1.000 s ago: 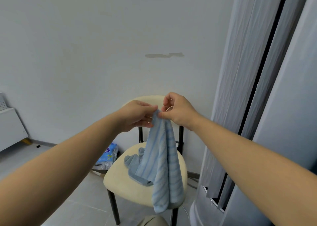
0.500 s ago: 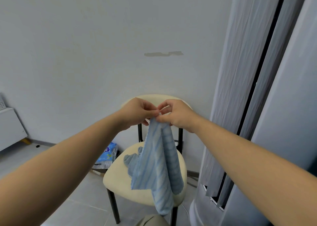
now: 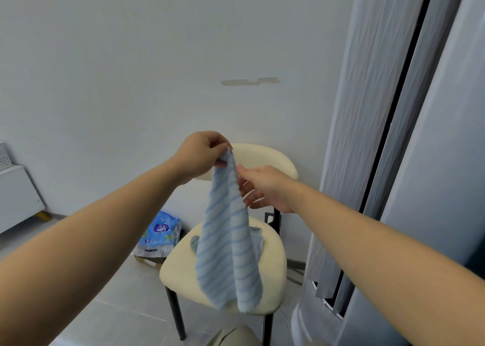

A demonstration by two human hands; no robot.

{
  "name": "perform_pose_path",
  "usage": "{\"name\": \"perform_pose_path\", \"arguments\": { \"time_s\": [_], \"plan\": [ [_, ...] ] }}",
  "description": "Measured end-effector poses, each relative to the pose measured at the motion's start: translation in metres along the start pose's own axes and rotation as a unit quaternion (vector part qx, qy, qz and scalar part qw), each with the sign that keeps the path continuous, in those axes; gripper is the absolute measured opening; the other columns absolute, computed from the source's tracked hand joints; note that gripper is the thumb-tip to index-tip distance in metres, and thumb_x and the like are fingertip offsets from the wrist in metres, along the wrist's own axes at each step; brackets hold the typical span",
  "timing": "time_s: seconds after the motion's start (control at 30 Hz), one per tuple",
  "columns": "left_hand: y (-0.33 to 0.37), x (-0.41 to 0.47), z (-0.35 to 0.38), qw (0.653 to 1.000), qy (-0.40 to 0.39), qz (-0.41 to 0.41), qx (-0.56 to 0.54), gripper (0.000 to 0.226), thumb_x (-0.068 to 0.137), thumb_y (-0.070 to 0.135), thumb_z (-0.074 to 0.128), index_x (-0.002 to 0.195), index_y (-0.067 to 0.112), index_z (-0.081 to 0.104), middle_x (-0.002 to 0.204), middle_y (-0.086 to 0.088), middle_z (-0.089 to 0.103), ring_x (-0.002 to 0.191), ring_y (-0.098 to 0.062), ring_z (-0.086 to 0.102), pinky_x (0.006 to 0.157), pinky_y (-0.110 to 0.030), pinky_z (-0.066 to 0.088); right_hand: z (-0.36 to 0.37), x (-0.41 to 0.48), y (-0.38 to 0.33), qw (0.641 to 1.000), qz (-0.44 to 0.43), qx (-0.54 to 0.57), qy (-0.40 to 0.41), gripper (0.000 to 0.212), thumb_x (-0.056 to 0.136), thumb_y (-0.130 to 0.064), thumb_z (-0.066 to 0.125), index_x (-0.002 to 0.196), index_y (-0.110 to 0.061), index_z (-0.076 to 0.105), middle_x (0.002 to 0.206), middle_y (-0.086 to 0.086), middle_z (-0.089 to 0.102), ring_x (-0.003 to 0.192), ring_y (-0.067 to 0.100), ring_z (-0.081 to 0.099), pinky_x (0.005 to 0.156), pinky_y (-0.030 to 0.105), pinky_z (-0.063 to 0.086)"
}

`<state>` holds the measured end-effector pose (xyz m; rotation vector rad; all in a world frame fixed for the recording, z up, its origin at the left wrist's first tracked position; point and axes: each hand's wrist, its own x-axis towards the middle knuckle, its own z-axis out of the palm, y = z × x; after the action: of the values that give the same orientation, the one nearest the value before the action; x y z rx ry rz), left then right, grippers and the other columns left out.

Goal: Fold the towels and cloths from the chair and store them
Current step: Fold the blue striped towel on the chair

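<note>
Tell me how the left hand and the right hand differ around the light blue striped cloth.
The left hand pinches the top of the light blue striped cloth; the right hand has its fingers spread loose. The left hand is higher; the right hand sits lower, beside the cloth's edge. Both are held out over the cream padded chair.

One striped cloth (image 3: 228, 246), one grey cloth (image 3: 195, 241), one chair (image 3: 179, 269), one packet (image 3: 160, 230)
</note>
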<state>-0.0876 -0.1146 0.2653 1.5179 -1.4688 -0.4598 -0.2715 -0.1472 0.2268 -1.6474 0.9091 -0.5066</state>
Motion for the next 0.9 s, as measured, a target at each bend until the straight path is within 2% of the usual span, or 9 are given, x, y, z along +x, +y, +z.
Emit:
{"name": "perform_pose_path", "arguments": {
  "time_s": [0.17, 0.23, 0.3, 0.37, 0.43, 0.5, 0.6, 0.8, 0.9],
  "plan": [
    [0.002, 0.001, -0.002, 1.000, 0.020, 0.011, -0.010, 0.018, 0.095, 0.008, 0.058, 0.085, 0.014, 0.072, 0.084, 0.000, 0.072, 0.072, -0.010, 0.069, 0.072, -0.025, 0.058, 0.008, -0.008, 0.004, 0.984, -0.045, -0.146, -0.093, 0.018, 0.098, -0.021, 0.053, 0.107, -0.028, 0.066, 0.096, 0.006, 0.077, 0.074, 0.022, 0.072, 0.073, 0.034, 0.051],
    [0.003, 0.000, -0.002, 1.000, 0.022, 0.019, -0.001, 0.018, 0.095, 0.010, 0.059, 0.085, 0.016, 0.072, 0.084, 0.001, 0.072, 0.072, -0.007, 0.068, 0.071, -0.023, 0.057, 0.014, -0.007, 0.004, 0.978, -0.074, -0.186, -0.051, 0.032, 0.099, -0.013, 0.046, 0.117, -0.034, 0.061, 0.095, 0.007, 0.076, 0.067, 0.019, 0.071, 0.068, 0.030, 0.053],
    [0.005, -0.001, -0.003, 0.999, 0.017, 0.027, 0.000, 0.017, 0.094, 0.010, 0.060, 0.085, 0.016, 0.073, 0.085, 0.001, 0.073, 0.074, -0.008, 0.068, 0.074, -0.026, 0.057, 0.016, -0.001, 0.004, 0.970, -0.118, -0.211, 0.032, 0.027, 0.103, -0.020, 0.046, 0.122, -0.030, 0.062, 0.088, 0.004, 0.074, 0.056, 0.011, 0.067, 0.060, 0.024, 0.053],
    [0.005, -0.002, -0.003, 0.999, 0.006, 0.035, -0.002, 0.017, 0.092, 0.010, 0.060, 0.085, 0.017, 0.074, 0.084, 0.001, 0.074, 0.077, -0.011, 0.069, 0.080, -0.034, 0.060, 0.016, 0.008, 0.005, 0.955, -0.149, -0.227, 0.119, 0.013, 0.100, -0.032, 0.053, 0.104, -0.027, 0.065, 0.081, 0.000, 0.072, 0.059, 0.013, 0.068, 0.064, 0.030, 0.057],
    [0.006, -0.005, -0.001, 0.999, -0.005, 0.044, 0.011, 0.018, 0.090, 0.011, 0.062, 0.084, 0.020, 0.076, 0.083, 0.003, 0.074, 0.081, -0.014, 0.070, 0.085, -0.038, 0.060, 0.016, 0.013, 0.004, 0.941, -0.156, -0.223, 0.203, 0.019, 0.092, -0.045, 0.058, 0.087, -0.027, 0.057, 0.080, -0.002, 0.069, 0.069, 0.020, 0.068, 0.069, 0.041, 0.059],
    [0.008, -0.007, 0.000, 0.998, -0.017, 0.058, 0.030, 0.018, 0.090, 0.012, 0.063, 0.083, 0.023, 0.077, 0.082, 0.004, 0.075, 0.085, -0.015, 0.070, 0.088, -0.039, 0.059, 0.017, 0.016, 0.001, 0.936, -0.157, -0.207, 0.239, 0.026, 0.091, -0.049, 0.058, 0.091, -0.024, 0.052, 0.083, -0.002, 0.065, 0.075, 0.021, 0.065, 0.068, 0.041, 0.057],
    [0.011, -0.010, 0.003, 0.992, -0.020, 0.088, 0.088, 0.016, 0.090, 0.013, 0.064, 0.088, 0.020, 0.078, 0.085, 0.007, 0.076, 0.089, -0.014, 0.070, 0.089, -0.037, 0.057, 0.018, 0.016, -0.002, 0.942, -0.166, -0.196, 0.218, 0.019, 0.096, -0.040, 0.056, 0.100, -0.022, 0.055, 0.088, -0.002, 0.064, 0.080, 0.018, 0.062, 0.069, 0.037, 0.053],
    [0.009, -0.011, 0.003, 0.985, -0.007, 0.102, 0.138, 0.016, 0.093, 0.016, 0.062, 0.091, 0.022, 0.077, 0.084, 0.011, 0.073, 0.084, -0.011, 0.070, 0.081, -0.027, 0.055, 0.017, 0.018, 0.005, 0.945, -0.155, -0.174, 0.229, 0.009, 0.090, -0.025, 0.061, 0.087, -0.017, 0.058, 0.079, -0.002, 0.064, 0.073, 0.018, 0.058, 0.064, 0.032, 0.048],
    [0.008, -0.010, 0.002, 0.982, 0.002, 0.106, 0.154, 0.017, 0.094, 0.017, 0.061, 0.092, 0.022, 0.077, 0.082, 0.016, 0.070, 0.084, -0.009, 0.067, 0.079, -0.022, 0.050, 0.015, 0.016, 0.007, 0.949, -0.169, -0.164, 0.209, 0.020, 0.084, -0.020, 0.064, 0.072, -0.020, 0.047, 0.068, -0.007, 0.052, 0.061, 0.013, 0.044, 0.055, 0.026, 0.037]
  ]
}}
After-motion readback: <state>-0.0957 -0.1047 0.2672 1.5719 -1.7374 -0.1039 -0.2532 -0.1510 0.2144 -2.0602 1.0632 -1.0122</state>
